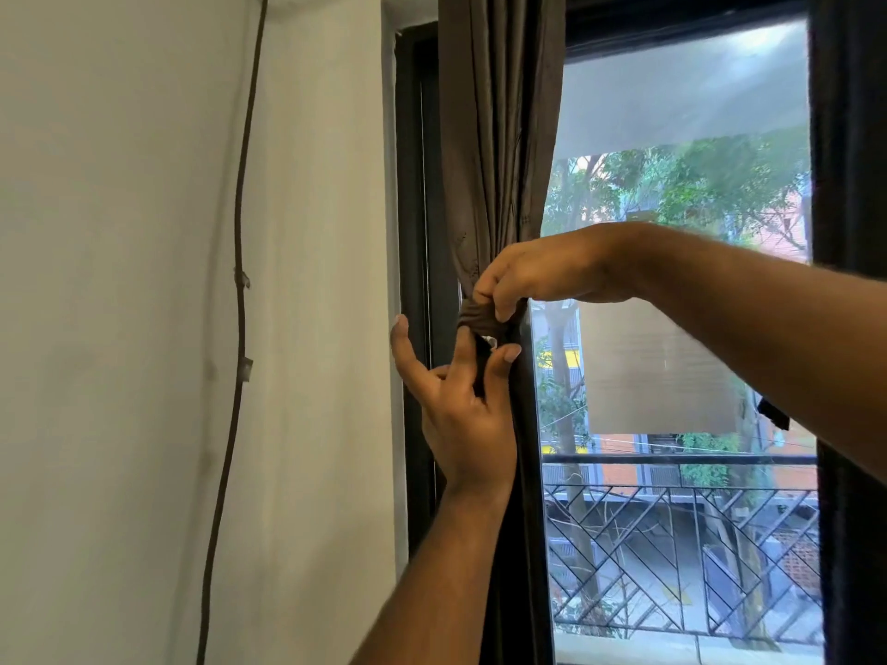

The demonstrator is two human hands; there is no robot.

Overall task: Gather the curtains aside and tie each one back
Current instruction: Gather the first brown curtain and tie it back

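**Tie-back wrapped round the left curtain, both hands at the fastening**

The brown curtain (499, 136) hung at the left side of the window (672, 328), its long axis running straight down the middle of the frame, and it was already bunched into a narrow waist just below centre. A matching band of fabric, the tie-back (475, 319), ran across that waist, at right angles to the hanging cloth.

The right hand (537, 276) came in from the right edge of the frame and sat on top of the band, its fingers and thumb curled down and pinching the gathered fabric. The left hand (461, 405) reached up from the bottom centre, directly below the band, its smaller fingers spread and straight towards the window frame (413, 232). Its thumb and a finger met at a small white piece (490, 340), apparently a fastener at the band's end, though whether they pinched it or only touched it could not be told.

So the fastening point lay between the two hands, below the right and just above the left, and the left hand was nearer it. Closing the band would probably turn on the right hand holding the bunch tight while the left worked the white piece.

A second dark curtain (849, 232) hung at the right edge, not visibly tied. A thin cable (240, 280) ran down the wall (120, 328) at the left.
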